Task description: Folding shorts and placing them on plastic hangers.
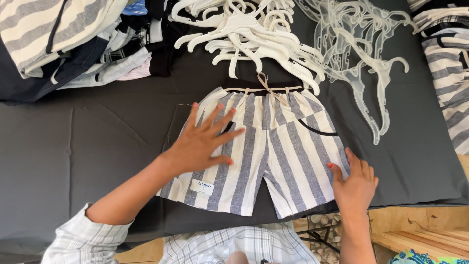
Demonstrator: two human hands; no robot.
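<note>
While my left hand [202, 142] lies flat, fingers spread, on the striped shorts [259, 151] on the dark worktop [97, 142], my right hand [355, 182] rests open at the hem, gripping nothing. I judge a sideways push could wrinkle them or snag the hangers [254, 39].

- Table [97, 146] under a dark grey cloth; its near edge falls off at the bottom.
- Striped shorts [264, 156], grey and white, flat at the middle near the near edge, hems just over it.
- Opaque white hangers [249, 36] heaped at the far edge, centre.
- Clear hangers [361, 54] beside them, toward the far right corner.
- Folded clothes [73, 44] piled at the far left corner.
- Striped garments [452, 73] stacked along the right edge.
</note>
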